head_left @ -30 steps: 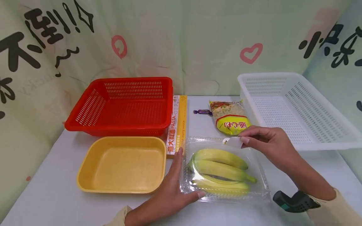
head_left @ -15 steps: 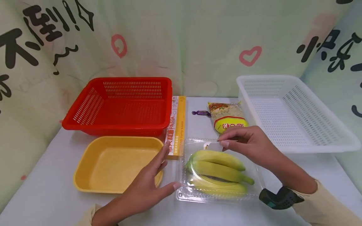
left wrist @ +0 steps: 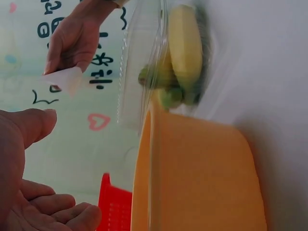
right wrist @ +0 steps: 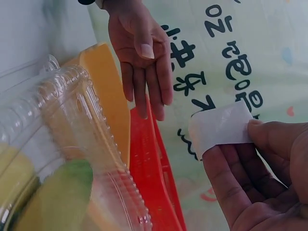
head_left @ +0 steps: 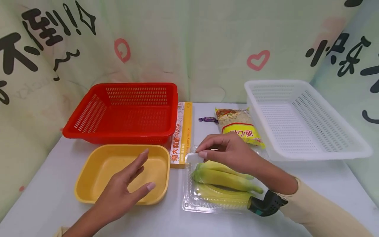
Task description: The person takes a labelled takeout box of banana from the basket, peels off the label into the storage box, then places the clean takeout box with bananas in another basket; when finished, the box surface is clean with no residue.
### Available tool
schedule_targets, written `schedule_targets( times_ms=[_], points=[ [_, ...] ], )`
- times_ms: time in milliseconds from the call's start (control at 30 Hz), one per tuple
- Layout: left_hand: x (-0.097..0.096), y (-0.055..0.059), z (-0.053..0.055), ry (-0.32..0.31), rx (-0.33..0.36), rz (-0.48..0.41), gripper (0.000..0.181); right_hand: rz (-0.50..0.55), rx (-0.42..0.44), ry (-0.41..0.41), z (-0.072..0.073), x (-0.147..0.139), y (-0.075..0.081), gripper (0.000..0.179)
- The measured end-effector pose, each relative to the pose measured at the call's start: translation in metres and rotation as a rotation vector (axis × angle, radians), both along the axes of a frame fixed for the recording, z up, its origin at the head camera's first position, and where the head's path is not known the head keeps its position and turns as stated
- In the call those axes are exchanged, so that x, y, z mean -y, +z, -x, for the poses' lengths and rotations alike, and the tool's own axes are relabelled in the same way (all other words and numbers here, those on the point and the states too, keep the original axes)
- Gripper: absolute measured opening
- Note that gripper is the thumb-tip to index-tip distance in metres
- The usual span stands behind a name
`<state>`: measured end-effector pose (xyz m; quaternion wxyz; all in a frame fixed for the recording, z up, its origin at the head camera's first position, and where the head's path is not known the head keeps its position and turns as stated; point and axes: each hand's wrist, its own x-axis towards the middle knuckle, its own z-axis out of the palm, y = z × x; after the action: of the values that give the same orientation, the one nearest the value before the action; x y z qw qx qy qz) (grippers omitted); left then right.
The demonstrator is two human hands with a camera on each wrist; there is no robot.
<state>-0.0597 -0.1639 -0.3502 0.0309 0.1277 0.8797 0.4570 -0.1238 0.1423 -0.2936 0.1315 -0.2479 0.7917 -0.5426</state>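
Observation:
My right hand (head_left: 234, 153) pinches a small white slip of paper (right wrist: 222, 127) between thumb and fingers, above the far left part of a clear plastic clamshell box (head_left: 187, 206). Several yellow-green bananas (head_left: 222, 181) lie inside the box under its lid; my right wrist and the camera on it cover part of them. To the left, my left hand (head_left: 122, 186) holds nothing. Its fingers are spread and fairly straight, and it overlaps a shallow yellow tub (head_left: 97, 174) in the head view. The left wrist view has this tub's side (left wrist: 202, 168) below the hand.
Behind the tub stands a red slotted basket (head_left: 133, 115), beside an upright-printed pasta box (head_left: 185, 131). A purple-wrapped candy (head_left: 208, 119) and a yellow bag of pasta (head_left: 234, 120) lie behind the clamshell. A white slotted basket (head_left: 296, 131) is at right.
My left hand has let go of the clamshell's left side and moved left over the yellow tub. My right hand has carried the white slip leftward across the box.

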Motion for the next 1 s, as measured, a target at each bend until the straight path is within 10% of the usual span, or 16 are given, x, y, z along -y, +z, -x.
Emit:
schedule_targets(
  times_ms=[533, 767, 1000],
  points=[
    [0.104, -0.014, 0.006, 0.134, -0.091, 0.153, 0.091, -0.001, 0.029, 0.151, 0.024, 0.055, -0.008, 0.013],
    [0.144, -0.022, 0.008, 0.234, 0.067, 0.418, 0.115, -0.031, 0.037, 0.197, 0.034, 0.078, -0.013, 0.013],
    [0.156, -0.035, 0.011, 0.198, 0.247, 0.444, 0.129, -0.097, 0.034, 0.266, 0.039, 0.097, -0.02, 0.013]
  ],
)
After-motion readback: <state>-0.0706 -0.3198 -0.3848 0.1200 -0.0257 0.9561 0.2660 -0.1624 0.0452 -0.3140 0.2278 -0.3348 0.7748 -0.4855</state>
